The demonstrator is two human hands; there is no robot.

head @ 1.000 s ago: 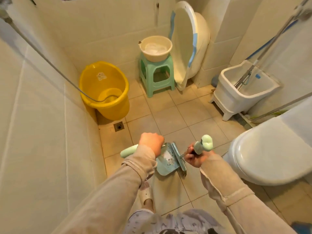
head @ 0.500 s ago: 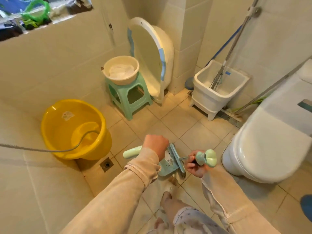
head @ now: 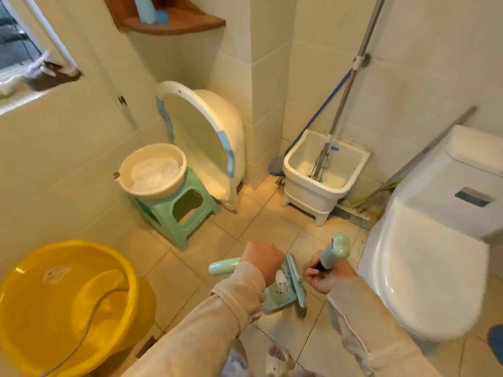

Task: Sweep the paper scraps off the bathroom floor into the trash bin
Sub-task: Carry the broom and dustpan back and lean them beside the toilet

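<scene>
You will find nothing here that can be read. The pale sticker (head: 56, 274) inside the yellow tub (head: 40, 322) is too blurred to show any letters, and the dark panel (head: 474, 196) on the toilet tank (head: 462, 170) shows no marking you could make out. The blue bottle (head: 145, 8) on the corner shelf (head: 190, 21) carries no legible label either.

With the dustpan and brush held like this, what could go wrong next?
1. The dustpan in the left hand looks tilted, so the scraps on it may slide out.
2. No trash bin is visible; carrying it past the yellow tub and green stool risks a bump.
</scene>
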